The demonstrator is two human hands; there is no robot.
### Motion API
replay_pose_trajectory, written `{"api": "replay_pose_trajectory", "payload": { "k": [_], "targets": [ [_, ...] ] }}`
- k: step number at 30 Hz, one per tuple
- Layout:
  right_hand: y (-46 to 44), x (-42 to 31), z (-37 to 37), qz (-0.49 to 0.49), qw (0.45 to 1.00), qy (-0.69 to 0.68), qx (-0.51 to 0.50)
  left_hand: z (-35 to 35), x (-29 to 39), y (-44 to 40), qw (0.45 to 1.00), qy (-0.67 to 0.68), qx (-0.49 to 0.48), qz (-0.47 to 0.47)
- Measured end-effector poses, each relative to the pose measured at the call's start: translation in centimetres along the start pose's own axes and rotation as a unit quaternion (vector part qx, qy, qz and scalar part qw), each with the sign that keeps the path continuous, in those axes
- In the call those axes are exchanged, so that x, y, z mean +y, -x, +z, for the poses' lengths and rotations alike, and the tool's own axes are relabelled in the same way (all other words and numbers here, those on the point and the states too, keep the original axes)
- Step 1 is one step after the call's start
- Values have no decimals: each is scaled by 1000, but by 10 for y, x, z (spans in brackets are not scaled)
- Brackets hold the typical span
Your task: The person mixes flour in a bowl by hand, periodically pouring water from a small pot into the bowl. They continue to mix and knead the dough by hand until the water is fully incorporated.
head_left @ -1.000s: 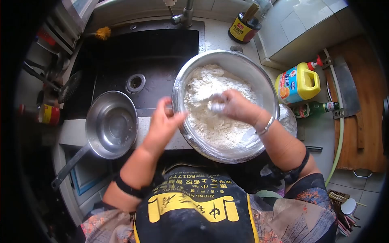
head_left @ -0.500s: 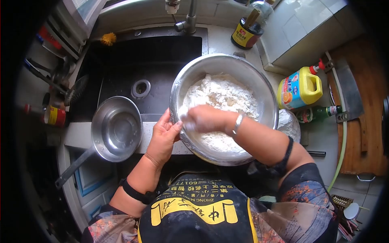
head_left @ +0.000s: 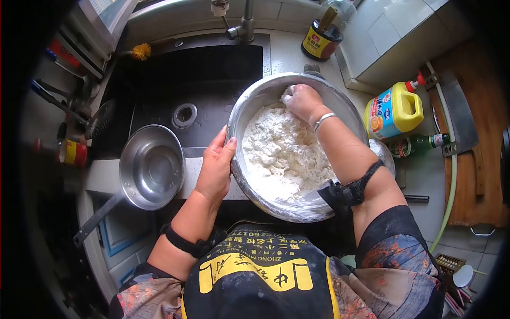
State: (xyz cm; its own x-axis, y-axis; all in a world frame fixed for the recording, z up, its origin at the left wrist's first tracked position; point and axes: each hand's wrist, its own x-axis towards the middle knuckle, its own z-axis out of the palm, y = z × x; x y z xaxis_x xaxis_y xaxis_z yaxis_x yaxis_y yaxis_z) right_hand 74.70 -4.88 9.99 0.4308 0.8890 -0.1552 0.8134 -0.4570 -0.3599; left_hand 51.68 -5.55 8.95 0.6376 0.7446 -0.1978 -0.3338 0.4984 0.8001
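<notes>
A large metal bowl [head_left: 245, 183] stands in front of me, partly over the sink's right edge. Inside it lies a heap of shaggy, floury dough [head_left: 284, 146] with dry white flour around it. My left hand [head_left: 215, 165] grips the bowl's left rim, thumb at the rim and fingers on the outer wall. At the far inner side of the bowl is my right hand [head_left: 304, 102], its fingers curled and coated white, against the wall above the dough. Whether dough or flour sits inside those fingers is hidden.
Left of the bowl, a metal saucepan [head_left: 152, 167] rests at the front edge of the black sink [head_left: 154, 98]. To the right stand a yellow detergent jug [head_left: 396, 112] and a green bottle [head_left: 417, 145]. A cleaver [head_left: 458, 111] hangs by a wooden board. A dark sauce jar [head_left: 321, 42] is behind.
My right hand has moved from the bowl's near-left side to its far side. The dough now shows more fully. My left hand stays at the left rim.
</notes>
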Motion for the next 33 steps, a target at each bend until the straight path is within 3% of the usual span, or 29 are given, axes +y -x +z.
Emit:
{"api": "replay_pose_trajectory", "payload": {
  "k": [2, 3, 5, 6, 11, 13, 19, 21, 23, 25, 28, 29, 33],
  "targets": [
    [1, -3, -3, 31, 998, -22, -47, 3, -2, -7, 1000, -3, 11, 19],
    [3, -14, 3, 27, 990, -62, -124, 6, -3, -11, 1000, -6, 13, 27],
    [15, -38, 27, -64, 988, 47, -134, 9, -5, -21, 999, -11, 39, 35],
    [22, -46, 29, -135, 972, 45, -185, 9, -4, -23, 998, -14, 55, 38],
    [80, -44, 18, -289, 896, 162, -294, 5, 11, -42, 996, -66, 46, 33],
    [95, -15, 17, -344, 892, 186, -229, 2, 16, -47, 994, -102, 27, 14],
    [102, 19, -32, -270, 937, 150, -161, 3, 18, -49, 990, -137, 36, -13],
    [115, 6, -29, -290, 937, 104, -166, 2, 15, -49, 989, -142, 46, -3],
    [126, -6, -10, -397, 896, 91, -176, 1, 10, -52, 986, -154, 57, 15],
    [132, -23, 15, -441, 862, 125, -216, 2, 10, -52, 982, -178, 56, 28],
    [104, -5, 46, -457, 872, 130, -116, -4, 9, -54, 971, -230, 33, 59],
    [91, -6, 41, -394, 886, 199, -140, -6, 9, -56, 966, -248, 21, 72],
    [67, 22, 4, -273, 918, 252, -136, -5, 15, -58, 956, -283, 28, 71]
  ]
}}
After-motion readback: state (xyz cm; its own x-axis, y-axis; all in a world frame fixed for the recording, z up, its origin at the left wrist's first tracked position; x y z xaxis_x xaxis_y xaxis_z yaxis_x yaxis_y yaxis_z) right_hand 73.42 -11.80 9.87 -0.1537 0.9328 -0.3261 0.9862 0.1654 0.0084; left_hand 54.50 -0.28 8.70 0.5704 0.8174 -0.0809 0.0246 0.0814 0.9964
